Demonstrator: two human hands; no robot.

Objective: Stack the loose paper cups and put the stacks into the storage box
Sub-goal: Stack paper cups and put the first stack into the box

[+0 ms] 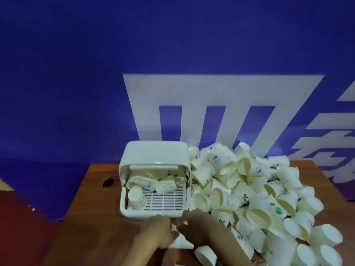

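Beside storage box (153, 213), loose cup heap (249, 189), wooden table (86, 227)

A wooden table (80, 217) with a dark hole (108, 182) – behind it, a blue banner (76, 73) (large white lettering).

Both hands together just before the white storage box (132, 209), left hand (157, 230) and right hand (194, 225) gripping a white cup stack (181, 241). Box open, cups inside. Loose cup pile (255, 194) heaped right, on a wooden table (92, 217).
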